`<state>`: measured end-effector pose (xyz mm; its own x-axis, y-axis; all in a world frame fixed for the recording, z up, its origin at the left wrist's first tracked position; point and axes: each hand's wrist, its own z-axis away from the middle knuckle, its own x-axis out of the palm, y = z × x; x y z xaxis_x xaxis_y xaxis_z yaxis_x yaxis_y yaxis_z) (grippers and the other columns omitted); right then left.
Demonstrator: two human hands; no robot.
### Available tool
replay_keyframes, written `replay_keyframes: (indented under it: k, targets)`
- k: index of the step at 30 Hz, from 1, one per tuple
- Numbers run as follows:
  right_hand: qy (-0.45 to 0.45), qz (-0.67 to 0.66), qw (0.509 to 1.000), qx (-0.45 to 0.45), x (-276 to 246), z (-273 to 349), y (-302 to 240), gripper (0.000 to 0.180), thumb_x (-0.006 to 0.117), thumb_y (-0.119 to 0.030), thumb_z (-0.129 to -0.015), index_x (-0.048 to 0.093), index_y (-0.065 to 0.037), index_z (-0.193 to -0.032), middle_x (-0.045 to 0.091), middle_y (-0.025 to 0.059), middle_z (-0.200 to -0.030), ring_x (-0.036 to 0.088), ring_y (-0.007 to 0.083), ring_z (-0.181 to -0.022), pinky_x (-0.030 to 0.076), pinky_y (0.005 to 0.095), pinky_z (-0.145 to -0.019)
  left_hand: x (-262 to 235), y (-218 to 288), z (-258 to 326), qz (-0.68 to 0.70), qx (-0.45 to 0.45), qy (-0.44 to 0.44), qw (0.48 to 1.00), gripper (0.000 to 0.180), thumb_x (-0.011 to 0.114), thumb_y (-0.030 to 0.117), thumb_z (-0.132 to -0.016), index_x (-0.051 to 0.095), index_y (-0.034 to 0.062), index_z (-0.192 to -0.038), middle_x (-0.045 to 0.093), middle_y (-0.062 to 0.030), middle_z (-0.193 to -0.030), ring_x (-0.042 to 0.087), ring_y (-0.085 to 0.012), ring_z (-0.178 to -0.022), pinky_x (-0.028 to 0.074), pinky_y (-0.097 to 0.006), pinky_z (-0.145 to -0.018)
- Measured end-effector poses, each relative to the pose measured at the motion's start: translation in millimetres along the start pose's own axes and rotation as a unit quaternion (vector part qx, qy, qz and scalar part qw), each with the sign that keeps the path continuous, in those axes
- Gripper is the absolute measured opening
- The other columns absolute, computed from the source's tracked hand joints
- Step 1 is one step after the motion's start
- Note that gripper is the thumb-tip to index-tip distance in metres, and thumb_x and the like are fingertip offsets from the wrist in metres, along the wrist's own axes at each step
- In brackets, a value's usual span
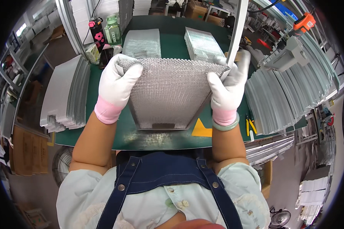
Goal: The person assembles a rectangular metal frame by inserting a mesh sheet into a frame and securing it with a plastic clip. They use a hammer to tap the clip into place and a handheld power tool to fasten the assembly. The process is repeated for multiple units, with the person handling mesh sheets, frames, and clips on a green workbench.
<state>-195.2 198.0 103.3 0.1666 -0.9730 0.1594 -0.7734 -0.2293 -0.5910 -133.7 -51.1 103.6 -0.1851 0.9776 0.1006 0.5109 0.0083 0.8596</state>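
A grey metal mesh panel (168, 91) stands tilted up from the green table in front of me, its lower edge on the tabletop. A dark rectangular patch shows near that edge. My left hand (116, 82), in a white glove with a pink cuff, pinches the panel's upper left corner between thumb and fingers. At the upper right corner, my gloved right hand (229, 86) has its thumb in front and a fingertip behind the mesh; its other fingers reach upward and are slightly blurred. A yellow triangular piece (201, 129) lies by the panel's lower right.
Mesh sheets are stacked at left (65, 93), with two more stacks behind the panel (141, 42) (204, 44). Long pale strips (273, 99) fill the right side beside yellow-handled pliers (251, 125). A white post (237, 30) rises near my right hand. Bottles (112, 30) stand back left.
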Motion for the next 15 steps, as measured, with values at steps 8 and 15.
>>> replay_keyframes:
  k: [8,15]
  targets:
    - [-0.316,0.119,0.941,0.000,-44,-61,-20,0.039,0.083,-0.007,-0.078,0.067,-0.001,-0.113,0.067,0.0081,-0.107,0.063,0.0119,-0.092,0.053,0.0270,-0.080,6,3,0,0.044,-0.002,-0.007,0.999,0.026,0.065,0.009,-0.096,0.059,0.0002,-0.119,0.068,-0.0028,-0.103,0.061,-0.0069,-0.090,0.048,-0.024,-0.083]
    - [-0.332,0.274,0.895,-0.117,-7,-50,-76,0.033,0.079,-0.006,-0.078,0.071,0.000,-0.110,0.073,0.0096,-0.089,0.070,0.0219,-0.080,0.054,0.0290,-0.076,-5,32,28,0.051,-0.003,-0.051,0.997,0.027,0.064,0.005,-0.095,0.059,-0.0011,-0.121,0.070,-0.0050,-0.109,0.064,-0.0099,-0.096,0.050,-0.027,-0.089]
